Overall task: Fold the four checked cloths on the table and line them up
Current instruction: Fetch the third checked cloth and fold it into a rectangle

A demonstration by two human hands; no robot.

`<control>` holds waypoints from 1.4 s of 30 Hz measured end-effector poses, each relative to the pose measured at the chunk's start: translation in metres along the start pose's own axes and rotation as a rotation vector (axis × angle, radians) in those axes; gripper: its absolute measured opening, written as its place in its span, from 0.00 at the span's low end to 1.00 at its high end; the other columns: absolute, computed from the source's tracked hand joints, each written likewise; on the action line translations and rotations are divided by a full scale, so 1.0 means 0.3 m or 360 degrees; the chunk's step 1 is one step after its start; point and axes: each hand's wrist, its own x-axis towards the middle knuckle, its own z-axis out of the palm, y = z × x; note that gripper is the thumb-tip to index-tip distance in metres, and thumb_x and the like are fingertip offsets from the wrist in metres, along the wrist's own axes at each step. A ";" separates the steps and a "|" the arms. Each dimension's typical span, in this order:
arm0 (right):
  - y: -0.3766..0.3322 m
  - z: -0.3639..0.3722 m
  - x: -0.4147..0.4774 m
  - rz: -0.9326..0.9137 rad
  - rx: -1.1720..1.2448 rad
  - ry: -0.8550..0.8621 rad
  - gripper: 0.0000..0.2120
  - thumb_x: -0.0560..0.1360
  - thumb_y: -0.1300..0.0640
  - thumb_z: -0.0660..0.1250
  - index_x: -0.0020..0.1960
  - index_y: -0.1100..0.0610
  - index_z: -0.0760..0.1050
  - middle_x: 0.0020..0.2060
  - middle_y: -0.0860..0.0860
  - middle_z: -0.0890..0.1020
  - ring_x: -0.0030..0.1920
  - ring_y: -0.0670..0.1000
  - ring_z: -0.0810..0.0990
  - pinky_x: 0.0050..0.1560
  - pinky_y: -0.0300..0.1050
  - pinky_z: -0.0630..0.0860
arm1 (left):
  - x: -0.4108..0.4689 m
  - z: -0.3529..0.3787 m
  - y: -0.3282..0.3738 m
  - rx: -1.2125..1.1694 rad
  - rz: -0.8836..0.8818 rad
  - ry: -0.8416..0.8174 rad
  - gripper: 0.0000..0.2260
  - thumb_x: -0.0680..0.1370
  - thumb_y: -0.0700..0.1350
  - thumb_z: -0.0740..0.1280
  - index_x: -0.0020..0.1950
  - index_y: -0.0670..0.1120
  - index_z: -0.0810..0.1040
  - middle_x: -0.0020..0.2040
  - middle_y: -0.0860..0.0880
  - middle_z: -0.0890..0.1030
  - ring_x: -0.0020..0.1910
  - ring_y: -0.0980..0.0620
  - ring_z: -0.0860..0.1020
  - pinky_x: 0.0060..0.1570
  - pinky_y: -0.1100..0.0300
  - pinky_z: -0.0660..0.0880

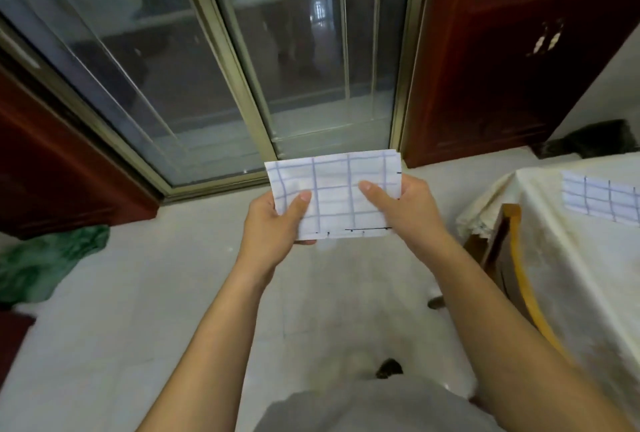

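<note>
Both hands up at chest height, out over the floor, away from the table. Left hand (273,224) pinching the checked cloth (334,194) at its lower-left corner, thumb on top, fingers underneath. Right hand (401,203) gripping the right edge the same way, thumb laid flat across the front. Neither hand spread; both closed on fabric.

Head view only, so one angle to go on. Cloth folded to a small rectangle, held near-flat between the two hands, long side running left-right, top edge tipped away toward the glass doors (221,61). Layers look even at the far edge; underside not visible, so can't tell how many folds are in.

Second checked cloth (602,198) already lying folded on the table (554,276), far right, well apart from the hands. Other two not in frame.

Risks, as judgement: held mid-air w/ no support, so layers could slip or fan open if either thumb eases off. Next fold done w/o a surface may come out skewed. Drop means cloth on the floor. Placing beside the other: easy to misalign the row, table sitting at edge of sight.
</note>
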 end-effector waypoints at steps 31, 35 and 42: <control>0.007 -0.653 1.243 0.0161 -0.0270 0.1438 0.09 0.75 0.53 0.74 0.54 0.50 0.81 0.47 0.41 0.85 0.47 0.39 0.84 0.47 0.32 0.79 | 1.572 1.242 0.292 0.0162 0.0265 -0.1555 0.09 0.76 0.42 0.75 0.55 0.50 0.83 0.45 0.61 0.83 0.42 0.67 0.82 0.36 0.73 0.76; 0.062 -0.812 1.418 0.0180 -0.0198 0.1516 0.12 0.75 0.51 0.74 0.57 0.53 0.82 0.49 0.44 0.86 0.47 0.42 0.85 0.49 0.38 0.81 | 1.692 1.441 0.336 0.0218 0.0283 -0.1567 0.06 0.78 0.42 0.73 0.53 0.50 0.82 0.45 0.58 0.84 0.41 0.65 0.83 0.32 0.71 0.76; 0.023 -1.150 1.815 0.0113 -0.0060 0.1352 0.06 0.77 0.55 0.71 0.53 0.52 0.80 0.47 0.44 0.84 0.47 0.42 0.84 0.43 0.32 0.79 | 1.952 1.811 0.496 0.0328 0.0234 -0.1359 0.04 0.80 0.50 0.69 0.46 0.56 0.82 0.46 0.54 0.86 0.46 0.53 0.85 0.45 0.44 0.84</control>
